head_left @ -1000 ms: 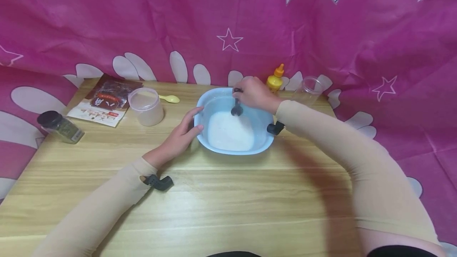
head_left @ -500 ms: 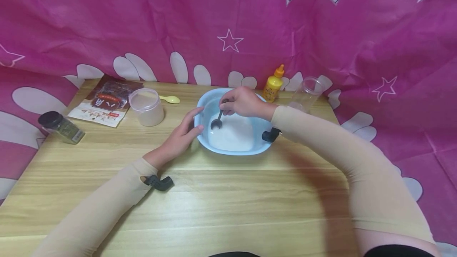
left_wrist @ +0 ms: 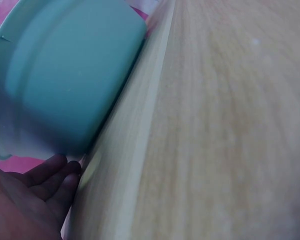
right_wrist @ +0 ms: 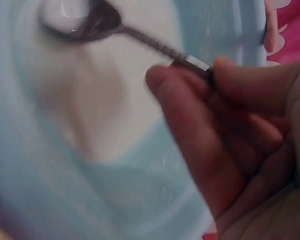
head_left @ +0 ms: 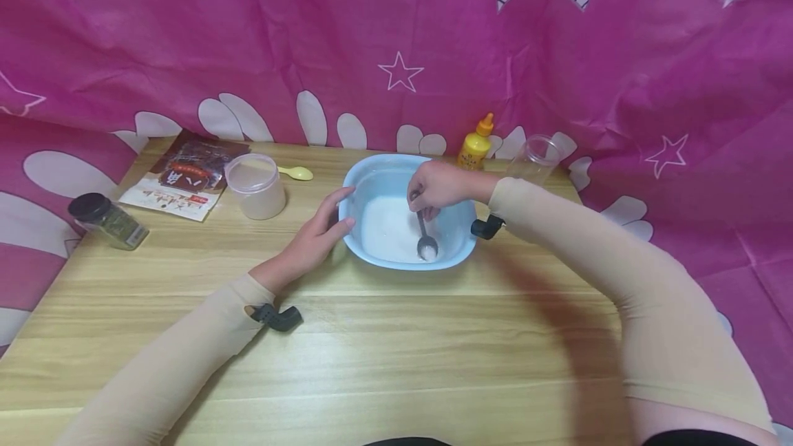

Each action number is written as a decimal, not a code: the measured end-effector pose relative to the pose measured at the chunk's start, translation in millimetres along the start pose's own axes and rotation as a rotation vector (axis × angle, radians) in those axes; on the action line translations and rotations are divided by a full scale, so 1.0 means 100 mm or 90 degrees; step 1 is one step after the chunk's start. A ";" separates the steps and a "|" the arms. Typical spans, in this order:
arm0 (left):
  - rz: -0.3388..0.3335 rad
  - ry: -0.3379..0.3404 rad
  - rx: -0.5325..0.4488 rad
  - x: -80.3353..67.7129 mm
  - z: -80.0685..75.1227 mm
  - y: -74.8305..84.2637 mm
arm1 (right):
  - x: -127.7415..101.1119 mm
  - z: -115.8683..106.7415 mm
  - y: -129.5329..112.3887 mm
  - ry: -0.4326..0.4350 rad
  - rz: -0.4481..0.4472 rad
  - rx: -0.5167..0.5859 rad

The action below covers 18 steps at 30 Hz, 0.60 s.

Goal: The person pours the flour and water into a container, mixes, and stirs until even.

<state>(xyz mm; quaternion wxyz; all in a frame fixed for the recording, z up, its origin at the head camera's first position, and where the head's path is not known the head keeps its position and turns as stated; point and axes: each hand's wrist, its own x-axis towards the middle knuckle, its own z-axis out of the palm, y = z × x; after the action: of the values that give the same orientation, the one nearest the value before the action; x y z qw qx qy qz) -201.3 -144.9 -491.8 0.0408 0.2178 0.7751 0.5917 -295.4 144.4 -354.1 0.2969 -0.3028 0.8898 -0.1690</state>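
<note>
A light blue bowl (head_left: 372,177) holding white powder (head_left: 390,226) sits at the middle of the wooden table (head_left: 372,349). My right hand (head_left: 436,188) pinches a dark metal spoon (head_left: 426,239) whose tip lies in the powder at the bowl's near right side. In the right wrist view the spoon (right_wrist: 100,22) carries some white powder, and my fingers (right_wrist: 190,125) curl round its handle. My left hand (head_left: 319,229) rests against the bowl's left outer wall with fingers fairly straight; the left wrist view shows the bowl (left_wrist: 65,70) above my fingers (left_wrist: 45,175).
A lidded plastic jar (head_left: 255,186), a yellow spoon (head_left: 296,172) and a printed packet (head_left: 186,174) lie at the back left. A dark-capped spice jar (head_left: 107,221) lies on the left edge. A yellow squeeze bottle (head_left: 476,143) and a clear cup (head_left: 534,157) stand behind the bowl.
My right hand has carried the spoon from the bowl's far side, across its left, to the near right corner. The left hand has stayed against the bowl.
</note>
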 end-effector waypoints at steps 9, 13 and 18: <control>-0.001 0.002 0.004 -0.01 0.00 -0.01 | 0.00 -0.08 0.02 0.178 0.003 -0.207; -0.008 0.000 0.005 -0.01 0.00 0.00 | 0.04 -0.04 0.01 0.246 0.017 -0.187; -0.003 -0.001 0.002 -0.01 0.00 0.02 | 0.10 0.03 -0.03 0.303 -0.020 -0.127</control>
<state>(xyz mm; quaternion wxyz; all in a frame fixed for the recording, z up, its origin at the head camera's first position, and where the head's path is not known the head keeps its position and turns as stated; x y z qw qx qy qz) -199.7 -145.0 -490.0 0.0425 0.2166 0.7765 0.5902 -298.8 135.0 -358.9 0.0453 -0.2959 0.9421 -0.1512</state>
